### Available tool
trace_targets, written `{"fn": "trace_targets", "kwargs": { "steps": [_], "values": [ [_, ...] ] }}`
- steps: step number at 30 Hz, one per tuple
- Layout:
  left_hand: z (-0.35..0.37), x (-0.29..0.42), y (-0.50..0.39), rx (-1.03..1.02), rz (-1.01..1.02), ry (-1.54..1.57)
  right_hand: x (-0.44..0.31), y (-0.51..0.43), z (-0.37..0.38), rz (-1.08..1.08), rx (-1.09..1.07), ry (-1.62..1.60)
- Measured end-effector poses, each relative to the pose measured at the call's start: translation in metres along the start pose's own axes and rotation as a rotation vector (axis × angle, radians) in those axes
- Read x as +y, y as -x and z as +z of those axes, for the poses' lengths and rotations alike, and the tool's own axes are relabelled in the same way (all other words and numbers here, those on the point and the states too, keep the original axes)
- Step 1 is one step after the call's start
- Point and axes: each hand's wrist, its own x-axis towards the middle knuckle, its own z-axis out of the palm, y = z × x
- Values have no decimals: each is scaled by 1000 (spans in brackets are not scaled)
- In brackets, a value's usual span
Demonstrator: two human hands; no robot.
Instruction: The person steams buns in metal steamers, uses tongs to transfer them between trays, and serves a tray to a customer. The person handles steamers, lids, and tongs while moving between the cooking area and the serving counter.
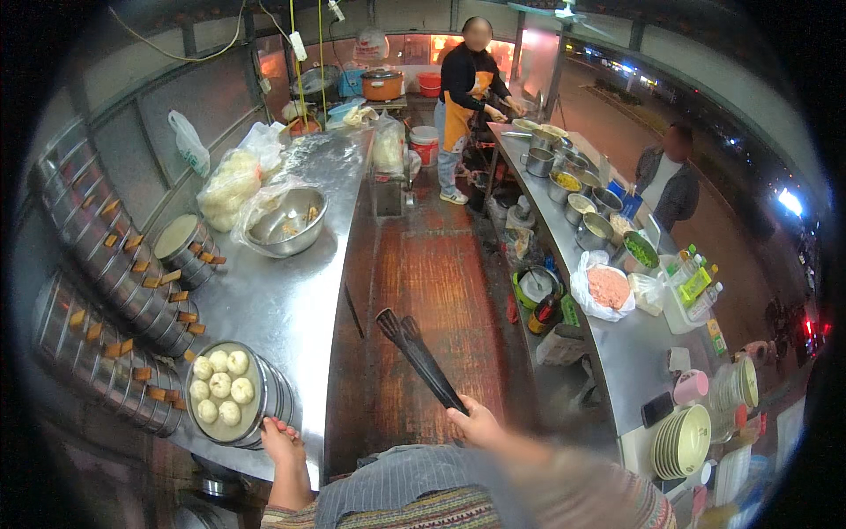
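Several pale filled buns (220, 384) lie in the top tier of a round metal steamer stack (269, 397) on the near end of the left steel counter. My left hand (283, 436) is at the stack's near right side, its fingers closed at the rim, where a handle is probably covered. My right hand (477, 423) grips one end of a pair of dark tongs (423, 360), which point up and away over the aisle floor. The tongs' far ends touch nothing. A grey striped apron covers my front.
Tall steamer stacks (125, 264) with wooden handles line the left wall. A steel bowl (289, 221) sits farther along the left counter. The right counter (611, 344) holds metal pots, pink minced filling (609, 288) and stacked plates (681, 442). A person in an orange apron stands at the back; another is outside.
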Motion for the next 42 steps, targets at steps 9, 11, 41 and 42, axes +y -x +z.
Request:
{"fn": "trace_targets", "kwargs": {
  "steps": [9, 11, 41, 42],
  "values": [
    [1, 36, 55, -50, 137, 44, -19, -17, -5, -129, -5, 161],
    [-3, 44, 70, -22, 156, 11, -31, -16, -7, 72, -62, 66],
    [-64, 51, 113, 137, 149, -11, -59, -50, 30, 32, -322, 91],
    [-60, 49, 110, 137, 146, -22, -58, -51, 29, 55, -317, 16]
  ]
}}
